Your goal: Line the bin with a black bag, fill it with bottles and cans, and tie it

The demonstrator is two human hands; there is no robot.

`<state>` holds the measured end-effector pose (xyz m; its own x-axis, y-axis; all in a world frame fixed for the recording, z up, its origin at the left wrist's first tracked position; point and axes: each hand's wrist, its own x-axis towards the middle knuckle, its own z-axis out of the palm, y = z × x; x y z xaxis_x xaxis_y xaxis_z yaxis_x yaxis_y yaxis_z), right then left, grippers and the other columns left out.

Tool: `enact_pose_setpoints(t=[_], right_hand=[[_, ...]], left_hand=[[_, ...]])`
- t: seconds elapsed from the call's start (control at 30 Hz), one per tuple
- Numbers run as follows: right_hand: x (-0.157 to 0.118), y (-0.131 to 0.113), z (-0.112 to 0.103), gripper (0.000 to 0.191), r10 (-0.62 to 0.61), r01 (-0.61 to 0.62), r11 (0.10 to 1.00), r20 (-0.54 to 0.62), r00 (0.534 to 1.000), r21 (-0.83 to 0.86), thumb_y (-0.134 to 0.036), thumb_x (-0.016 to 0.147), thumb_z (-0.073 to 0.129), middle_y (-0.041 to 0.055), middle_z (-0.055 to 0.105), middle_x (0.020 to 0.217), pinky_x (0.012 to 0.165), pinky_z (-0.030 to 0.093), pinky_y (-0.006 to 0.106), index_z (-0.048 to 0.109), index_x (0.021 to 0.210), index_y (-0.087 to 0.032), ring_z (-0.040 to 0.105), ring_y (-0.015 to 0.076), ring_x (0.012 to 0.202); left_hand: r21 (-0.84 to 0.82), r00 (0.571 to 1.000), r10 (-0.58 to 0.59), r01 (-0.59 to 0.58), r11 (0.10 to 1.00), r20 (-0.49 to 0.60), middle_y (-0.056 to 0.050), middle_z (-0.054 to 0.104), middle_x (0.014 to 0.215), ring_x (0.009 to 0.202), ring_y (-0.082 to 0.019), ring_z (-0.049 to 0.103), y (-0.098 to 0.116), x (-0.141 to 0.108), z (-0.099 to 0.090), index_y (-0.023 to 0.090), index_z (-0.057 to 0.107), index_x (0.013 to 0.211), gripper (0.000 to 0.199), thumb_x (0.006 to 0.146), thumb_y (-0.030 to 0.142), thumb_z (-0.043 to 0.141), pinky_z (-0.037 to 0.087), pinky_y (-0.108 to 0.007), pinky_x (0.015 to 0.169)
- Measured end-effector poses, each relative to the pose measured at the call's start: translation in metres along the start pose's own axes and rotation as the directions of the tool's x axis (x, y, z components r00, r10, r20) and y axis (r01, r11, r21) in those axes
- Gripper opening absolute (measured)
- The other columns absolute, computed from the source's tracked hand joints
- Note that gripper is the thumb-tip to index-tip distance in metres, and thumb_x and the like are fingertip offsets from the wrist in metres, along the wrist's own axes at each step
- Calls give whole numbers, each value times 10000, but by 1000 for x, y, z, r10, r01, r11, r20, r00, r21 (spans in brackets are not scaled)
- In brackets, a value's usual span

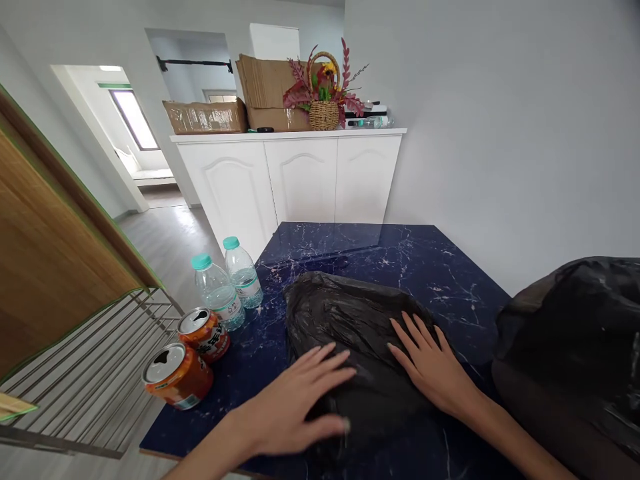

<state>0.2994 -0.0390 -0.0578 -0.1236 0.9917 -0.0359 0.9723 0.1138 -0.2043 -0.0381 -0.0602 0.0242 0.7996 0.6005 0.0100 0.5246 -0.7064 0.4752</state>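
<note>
A black plastic bag (345, 310) lies spread on the dark blue marbled table (400, 253), its surface creased. My left hand (295, 400) rests over its near left part, fingers apart, thumb pointing right. On its right side lies my right hand (427, 363), palm down with fingers spread. Neither hand grips anything. What the bag contains, if anything, cannot be seen.
Two opened orange cans (183, 387) and two water bottles (217, 293) line the table's left edge. Another bulging black bag (570, 360) is at right. A metal rack (85, 393) stands left. Behind, a white cabinet (305, 177) carries cardboard boxes (205, 117) and a flower basket (324, 115).
</note>
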Motion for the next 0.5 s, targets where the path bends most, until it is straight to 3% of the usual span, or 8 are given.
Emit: enact_pose_setpoints(t=[0.07, 0.13, 0.23, 0.33, 0.43, 0.5], right_hand=[[-15, 5, -3, 831, 6, -7, 999, 38, 999, 41, -772, 1046, 153, 7, 74, 1791, 1324, 128, 611, 184, 1726, -296, 80, 322, 1655], [-26, 8, -11, 811, 25, -33, 995, 91, 996, 96, -782, 1042, 174, -27, 94, 1787, 1325, 143, 601, 192, 1720, -338, 111, 312, 1652], [-40, 8, -23, 798, 46, -71, 987, 168, 985, 145, -793, 1034, 210, -51, 115, 1780, 1326, 166, 580, 221, 1710, -369, 146, 298, 1647], [-57, 9, -32, 774, 38, -69, 983, 184, 982, 168, -786, 1034, 259, -65, 117, 1776, 1315, 188, 608, 222, 1705, -401, 147, 314, 1643], [-81, 15, -41, 758, -43, 9, 981, 170, 985, 193, -781, 1016, 387, -109, 108, 1769, 1271, 263, 678, 203, 1690, -487, 96, 370, 1637], [-98, 19, -47, 810, -138, 87, 968, 210, 968, 233, -780, 970, 516, -116, 155, 1762, 1230, 353, 681, 212, 1677, -528, 119, 404, 1627]], left_hand=[[-10, 988, 53, -52, 999, 142, -58, 216, 1787, 1646, -388, 166, 10, -23, 9, 341, 219, 1719, 948, 951, 611, 707, 191, -642, 1327], [10, 979, 56, -59, 998, 194, -63, 141, 1799, 1640, -438, 120, 13, -36, 19, 333, 146, 1732, 1119, 864, 557, 816, 132, -690, 1316], [65, 983, 16, -28, 998, 182, -25, 153, 1796, 1643, -420, 136, 16, -44, 28, 360, 171, 1726, 1104, 838, 315, 827, 129, -683, 1323], [53, 987, 37, -46, 998, 159, 27, 350, 1739, 1629, -341, 274, 23, -49, 27, 391, 353, 1667, 918, 854, 123, 683, 205, -613, 1339], [-41, 1000, 24, -24, 999, -6, 18, 649, 1531, 1465, -250, 566, 32, -62, 18, 361, 574, 1515, 743, 847, 36, 544, 434, -412, 1250], [-112, 977, -83, 62, 992, -195, -15, 803, 1251, 1174, -220, 745, 35, -70, 12, 299, 714, 1312, 580, 841, 38, 498, 585, -288, 1002]])
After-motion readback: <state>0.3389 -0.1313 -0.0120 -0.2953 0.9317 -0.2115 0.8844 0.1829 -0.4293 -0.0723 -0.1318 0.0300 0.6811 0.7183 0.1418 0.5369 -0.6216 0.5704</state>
